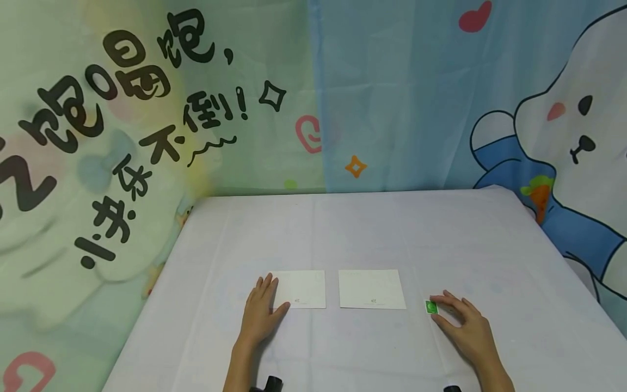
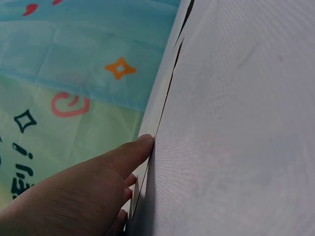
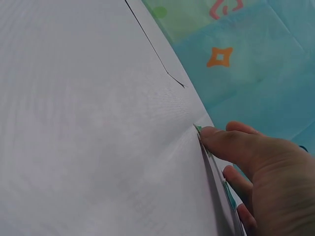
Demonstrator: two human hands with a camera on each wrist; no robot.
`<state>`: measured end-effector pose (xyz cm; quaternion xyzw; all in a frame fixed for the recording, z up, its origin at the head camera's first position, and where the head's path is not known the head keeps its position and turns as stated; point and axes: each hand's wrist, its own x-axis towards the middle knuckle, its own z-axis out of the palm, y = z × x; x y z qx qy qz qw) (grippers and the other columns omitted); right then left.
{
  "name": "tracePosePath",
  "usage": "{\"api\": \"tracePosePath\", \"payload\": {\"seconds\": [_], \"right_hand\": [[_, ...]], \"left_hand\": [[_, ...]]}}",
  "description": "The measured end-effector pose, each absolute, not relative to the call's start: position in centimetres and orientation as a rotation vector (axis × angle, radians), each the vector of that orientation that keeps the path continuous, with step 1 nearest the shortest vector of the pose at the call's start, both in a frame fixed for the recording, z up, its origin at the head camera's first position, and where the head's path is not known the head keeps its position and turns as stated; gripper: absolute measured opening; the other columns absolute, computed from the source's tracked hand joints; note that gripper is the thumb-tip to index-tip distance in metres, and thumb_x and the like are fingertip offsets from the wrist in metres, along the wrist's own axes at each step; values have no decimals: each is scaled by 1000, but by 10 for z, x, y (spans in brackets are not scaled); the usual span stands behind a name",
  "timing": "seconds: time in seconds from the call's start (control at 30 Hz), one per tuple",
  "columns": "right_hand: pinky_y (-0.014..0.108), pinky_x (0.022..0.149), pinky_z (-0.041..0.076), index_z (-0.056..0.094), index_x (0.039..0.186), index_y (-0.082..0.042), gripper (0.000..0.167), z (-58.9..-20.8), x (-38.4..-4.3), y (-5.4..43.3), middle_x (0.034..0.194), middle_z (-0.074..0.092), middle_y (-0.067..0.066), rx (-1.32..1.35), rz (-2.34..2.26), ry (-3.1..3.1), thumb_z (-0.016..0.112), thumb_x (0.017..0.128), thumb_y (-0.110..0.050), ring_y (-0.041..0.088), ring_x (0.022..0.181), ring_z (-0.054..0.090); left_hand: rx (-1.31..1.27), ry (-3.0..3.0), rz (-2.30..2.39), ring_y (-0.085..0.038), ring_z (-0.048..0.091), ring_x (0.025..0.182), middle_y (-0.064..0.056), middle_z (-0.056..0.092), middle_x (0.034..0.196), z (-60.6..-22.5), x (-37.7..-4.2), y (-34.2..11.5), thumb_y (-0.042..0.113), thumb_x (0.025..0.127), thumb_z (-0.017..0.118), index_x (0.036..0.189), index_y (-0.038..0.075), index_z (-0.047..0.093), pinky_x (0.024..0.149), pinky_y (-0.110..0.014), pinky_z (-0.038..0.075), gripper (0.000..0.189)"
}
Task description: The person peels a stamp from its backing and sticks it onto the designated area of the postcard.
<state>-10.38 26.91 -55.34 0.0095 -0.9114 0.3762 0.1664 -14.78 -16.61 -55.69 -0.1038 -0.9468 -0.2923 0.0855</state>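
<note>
Two cream-white cards lie side by side on the table in the head view, the left card [image 1: 303,288] and the right card [image 1: 371,288], each with a tiny mark near its lower edge. My left hand [image 1: 263,316] rests over the left edge of the left card, fingers extended and thumb at its lower corner. Farther right, my right hand [image 1: 467,329] pinches a small green stamp [image 1: 431,307] with a white border between thumb and forefinger. In the right wrist view a green corner shows at the thumb tip, and a teal piece [image 3: 229,195] shows below the other fingers.
A white cloth [image 1: 362,234] covers the table. Behind it hangs a printed curtain [image 1: 392,98] with black lettering and a cartoon animal. Black objects [image 1: 272,383] show by the left wrist at the bottom edge, with another dark one [image 1: 452,389] near the right wrist.
</note>
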Motion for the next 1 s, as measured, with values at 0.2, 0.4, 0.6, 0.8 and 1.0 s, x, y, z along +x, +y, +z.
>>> {"api": "tracePosePath", "payload": {"seconds": [0.2, 0.4, 0.6, 0.8, 1.0], "right_hand": [[42, 106, 21, 65, 107, -13, 37, -553, -105, 269, 119, 59, 18, 29, 1053, -2605, 78, 74, -22, -27, 108, 23], [42, 106, 21, 65, 106, -14, 35, -552, -104, 269, 120, 58, 18, 26, 1050, -2617, 77, 74, -24, -26, 108, 23], [42, 106, 22, 66, 104, -14, 34, -552, -103, 269, 119, 59, 18, 36, 1055, -2604, 78, 74, -22, -28, 106, 21], [42, 105, 23, 66, 104, -15, 34, -553, -102, 268, 118, 59, 18, 18, 1034, -2608, 78, 73, -21, -27, 106, 22], [42, 105, 23, 67, 103, -14, 32, -552, -102, 266, 119, 59, 18, -8, 994, -2620, 78, 74, -23, 9, 119, 47]], "left_hand": [[-313, -2818, -876, -33, 21, 135, -13, 32, 145, -558, -149, -166, 36, 85, 65, 135, 2, 43, 106, -50, 17, 65], [-296, -2833, -902, -32, 19, 136, -12, 31, 146, -557, -148, -166, 35, 85, 64, 136, 3, 43, 107, -49, 15, 64], [-284, -2840, -912, -32, 18, 136, -12, 31, 146, -555, -146, -165, 34, 85, 65, 136, 3, 42, 107, -49, 15, 64], [-298, -2826, -910, -34, 20, 135, -13, 32, 145, -556, -145, -165, 34, 84, 66, 135, 2, 43, 106, -51, 16, 64], [-298, -2828, -893, -33, 20, 136, -13, 32, 145, -556, -146, -165, 34, 84, 65, 135, 2, 43, 106, -50, 16, 64]]}}
